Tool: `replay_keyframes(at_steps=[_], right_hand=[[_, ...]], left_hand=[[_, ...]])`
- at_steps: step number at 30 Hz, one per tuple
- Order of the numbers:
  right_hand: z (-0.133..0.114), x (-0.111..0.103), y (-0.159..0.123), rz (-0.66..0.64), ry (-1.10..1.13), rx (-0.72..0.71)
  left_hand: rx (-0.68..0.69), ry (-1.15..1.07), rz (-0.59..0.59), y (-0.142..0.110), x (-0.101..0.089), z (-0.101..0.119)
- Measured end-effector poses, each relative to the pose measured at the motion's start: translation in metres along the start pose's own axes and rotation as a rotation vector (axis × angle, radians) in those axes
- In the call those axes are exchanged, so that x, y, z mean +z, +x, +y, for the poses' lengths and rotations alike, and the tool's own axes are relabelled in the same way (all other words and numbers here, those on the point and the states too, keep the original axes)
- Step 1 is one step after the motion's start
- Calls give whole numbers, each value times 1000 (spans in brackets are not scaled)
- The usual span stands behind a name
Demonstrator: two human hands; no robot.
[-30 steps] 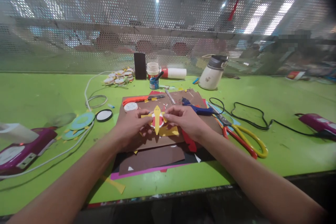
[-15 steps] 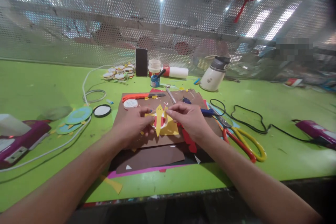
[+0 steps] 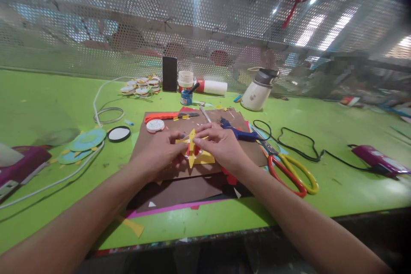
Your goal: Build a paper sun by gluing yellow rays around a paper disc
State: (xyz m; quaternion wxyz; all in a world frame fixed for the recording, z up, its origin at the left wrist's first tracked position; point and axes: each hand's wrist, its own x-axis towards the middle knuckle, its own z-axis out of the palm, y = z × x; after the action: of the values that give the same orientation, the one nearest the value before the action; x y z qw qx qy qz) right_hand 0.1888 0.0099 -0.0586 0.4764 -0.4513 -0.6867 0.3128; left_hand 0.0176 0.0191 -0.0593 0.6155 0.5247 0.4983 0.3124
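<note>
My left hand [image 3: 162, 150] is closed, its thumb and fingertips gripping a yellow paper cut-out [image 3: 192, 156] with a pointed lower end. From the other side my right hand [image 3: 221, 142] pinches at the cut-out's upper part; any small piece between these fingertips is hidden. Beneath lies a yellow paper piece [image 3: 207, 158] on a brown sheet stack [image 3: 183, 174]. Red and white show behind the cut-out, partly covered by my fingers. Red paper [image 3: 229, 176] lies below my right wrist. A blue hot glue gun [image 3: 240, 133] rests just beyond my right hand.
An orange utility knife [image 3: 160, 117] and a white round lid [image 3: 155, 126] lie on the stack's far left. Red-and-yellow-handled scissors [image 3: 290, 175] lie right. A black cord [image 3: 305, 130] crosses the green table [image 3: 346, 188]. Behind stand a phone [image 3: 169, 74], jars and a white bottle [image 3: 255, 94].
My right hand has shifted left, its fingertips now at the yellow cut-out, which looks turned more edge-on. The whole view has shifted slightly.
</note>
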Motion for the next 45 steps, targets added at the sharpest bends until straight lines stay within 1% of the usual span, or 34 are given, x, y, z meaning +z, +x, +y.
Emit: replay_keyframes(at_steps=[3, 6, 9, 12, 18, 25, 27, 31, 33, 36, 38, 41, 43, 45], right_hand=[[-3, 2, -1, -41, -101, -41], [-5, 3, -3, -13, -230, -51], [-7, 5, -6, 0, -343, -76], [-10, 6, -8, 7, -380, -106], [-10, -1, -8, 44, -326, -134], [-10, -17, 1, 165, -246, -41], [-7, -22, 4, 205, -200, -21], [0, -29, 8, 240, -72, 66], [1, -32, 10, 248, -67, 81], [-4, -43, 15, 247, -171, 48], [-9, -56, 22, 220, -257, 41], [-12, -82, 30, 141, -432, 45], [-7, -99, 31, 74, -588, 35], [1, -109, 28, 7, -732, 22]], left_hand=[[-5, 15, -14, -4, 3, 4], [13, -24, -24, -6, 5, 8], [33, -52, -33, -4, 5, 6], [47, -61, -32, 0, 2, 1], [22, -83, -29, 0, 3, 1], [2, -78, 6, -1, 2, 3], [24, -84, 40, 0, 0, 4], [112, -121, 153, 0, -3, 7], [150, -129, 176, 0, -5, 9], [175, -115, 176, 0, -9, 11], [178, -112, 178, 1, -12, 13], [179, -122, 197, 1, -15, 15], [181, -131, 215, 1, -16, 17], [183, -141, 233, 0, -15, 18]])
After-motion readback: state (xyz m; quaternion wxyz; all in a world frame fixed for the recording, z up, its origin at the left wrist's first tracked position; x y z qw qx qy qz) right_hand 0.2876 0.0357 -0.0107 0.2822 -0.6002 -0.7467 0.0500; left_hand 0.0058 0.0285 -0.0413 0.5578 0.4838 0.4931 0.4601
